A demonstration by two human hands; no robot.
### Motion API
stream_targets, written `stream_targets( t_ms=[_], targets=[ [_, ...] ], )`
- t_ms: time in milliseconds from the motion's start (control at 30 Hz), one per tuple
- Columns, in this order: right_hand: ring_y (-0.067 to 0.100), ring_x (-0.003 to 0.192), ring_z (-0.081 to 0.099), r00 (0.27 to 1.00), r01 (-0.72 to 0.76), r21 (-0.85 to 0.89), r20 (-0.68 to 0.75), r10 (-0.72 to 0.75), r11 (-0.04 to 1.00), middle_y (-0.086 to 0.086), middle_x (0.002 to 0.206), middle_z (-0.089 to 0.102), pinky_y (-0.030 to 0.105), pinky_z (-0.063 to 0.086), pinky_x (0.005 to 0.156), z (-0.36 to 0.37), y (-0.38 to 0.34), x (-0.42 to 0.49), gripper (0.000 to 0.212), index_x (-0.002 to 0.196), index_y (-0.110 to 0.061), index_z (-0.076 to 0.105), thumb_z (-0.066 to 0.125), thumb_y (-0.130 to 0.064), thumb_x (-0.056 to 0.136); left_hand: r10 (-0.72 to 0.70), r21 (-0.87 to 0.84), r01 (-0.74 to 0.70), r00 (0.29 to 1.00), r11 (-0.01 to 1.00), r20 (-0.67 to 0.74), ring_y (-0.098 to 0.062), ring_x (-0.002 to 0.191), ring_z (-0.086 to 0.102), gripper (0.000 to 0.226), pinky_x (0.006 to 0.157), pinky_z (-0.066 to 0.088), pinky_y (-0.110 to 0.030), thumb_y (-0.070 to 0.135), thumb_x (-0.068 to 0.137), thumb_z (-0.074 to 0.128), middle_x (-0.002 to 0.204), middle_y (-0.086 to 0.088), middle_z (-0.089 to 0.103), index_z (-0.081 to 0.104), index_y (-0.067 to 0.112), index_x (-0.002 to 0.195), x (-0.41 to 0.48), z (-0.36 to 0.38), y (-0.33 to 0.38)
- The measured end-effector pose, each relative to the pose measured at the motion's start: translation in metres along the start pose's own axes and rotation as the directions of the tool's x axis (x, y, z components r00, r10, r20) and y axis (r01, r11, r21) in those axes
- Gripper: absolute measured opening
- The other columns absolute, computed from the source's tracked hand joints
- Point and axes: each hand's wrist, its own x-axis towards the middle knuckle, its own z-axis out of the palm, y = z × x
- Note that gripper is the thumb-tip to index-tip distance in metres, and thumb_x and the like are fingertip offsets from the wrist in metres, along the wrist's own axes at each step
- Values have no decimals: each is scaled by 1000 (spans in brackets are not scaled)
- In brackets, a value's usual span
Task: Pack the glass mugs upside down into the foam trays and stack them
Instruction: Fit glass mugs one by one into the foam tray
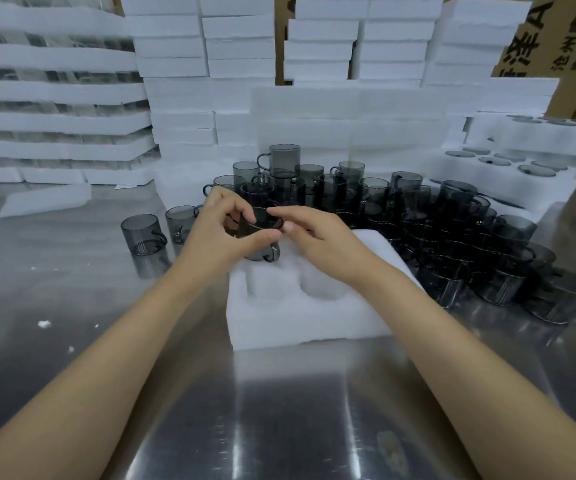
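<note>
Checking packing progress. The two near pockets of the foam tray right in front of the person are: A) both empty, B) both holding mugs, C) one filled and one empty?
A: both near pockets of the foam tray show only bare white foam; the only mug at it is held by the left hand and right hand at its far-left corner.

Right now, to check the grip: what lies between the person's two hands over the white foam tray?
A smoky grey glass mug, gripped by the left hand and pinched by the right hand; head view.
</note>
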Motion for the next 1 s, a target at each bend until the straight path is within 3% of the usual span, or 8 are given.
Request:
stream_targets(
  t_ms=[267, 367, 533, 633, 700, 800, 900, 1000],
  targets=[
    [4, 104, 59, 1000, -22, 60, -11, 22, 998, -7, 108, 65, 21, 47, 91, 1, -2, 0, 19, 111, -19, 67, 60, -19, 94, 48, 14, -48, 997, 999, -56, -2, 63, 35, 47, 56, 30, -13, 45, 54, 87, 76, 6, 40, 46, 25, 62, -2, 6, -2],
    [3, 109, 55, 1000, 17, 30, -4, -17, 999, -10, 112, 59, 15, 45, 86, 1, -1, 1, 13, 103, -20, 69, 62, -19, 92, 42, 29, -41, 999, 999, -16, -1, 61, 34, 47, 56, 29, -13, 47, 52, 85, 74, 6, 39, 47, 21, 60, -1, 2, 0],
    [6, 116, 52, 999, 6, -45, 54, -4, 999, -3, 126, 58, 25, 45, 93, 2, 3, 1, 11, 95, -15, 72, 66, -22, 89, 1, 44, -3, 998, 999, 57, -1, 58, 33, 46, 55, 28, -13, 48, 74, 65, 69, 4, 37, 48, 8, 58, -1, 0, 0],
    [6, 111, 57, 998, -5, -123, 66, 14, 992, -3, 119, 67, 11, 39, 89, 3, 3, 2, 17, 98, -15, 74, 64, -27, 91, 10, 74, -14, 998, 997, 58, -3, 60, 35, 37, 58, 29, -13, 33, 86, 65, 69, 0, 40, 53, 9, 60, -3, 2, -2],
    [5, 113, 58, 995, -25, -136, 90, 37, 990, -4, 119, 68, 13, 41, 93, 1, 2, 2, 21, 102, -19, 75, 59, -29, 94, 45, 114, -54, 996, 992, 78, -2, 66, 42, 17, 64, 34, -11, 22, 87, 69, 77, 3, 48, 64, 12, 75, -2, 1, -3],
    [-1, 124, 45, 992, -50, -134, 107, 65, 990, -3, 129, 62, 20, 32, 104, -1, 1, 1, 18, 101, -21, 76, 61, -27, 93, 27, 84, -37, 992, 996, 127, -1, 84, 49, 13, 76, 39, -11, 22, 84, 72, 97, 6, 54, 66, 24, 96, -1, 0, -4],
    [14, 140, 28, 984, -46, -229, 155, 83, 972, -6, 139, 54, 35, 22, 114, -1, 0, 0, 19, 101, -22, 75, 59, -29, 94, -42, 11, 41, 983, 999, 178, -9, 92, 54, 11, 85, 41, -25, 19, 82, 73, 102, 1, 59, 69, 25, 90, -1, 0, -5],
    [13, 147, 9, 982, -43, -268, 167, 90, 963, -11, 145, 46, 41, 10, 117, -2, -2, -1, 19, 102, -29, 75, 58, -32, 94, -116, -6, 119, 978, 993, 173, -19, 95, 62, 14, 89, 46, -34, 20, 80, 75, 101, -3, 66, 68, 20, 92, 0, 1, -5]
  ],
)
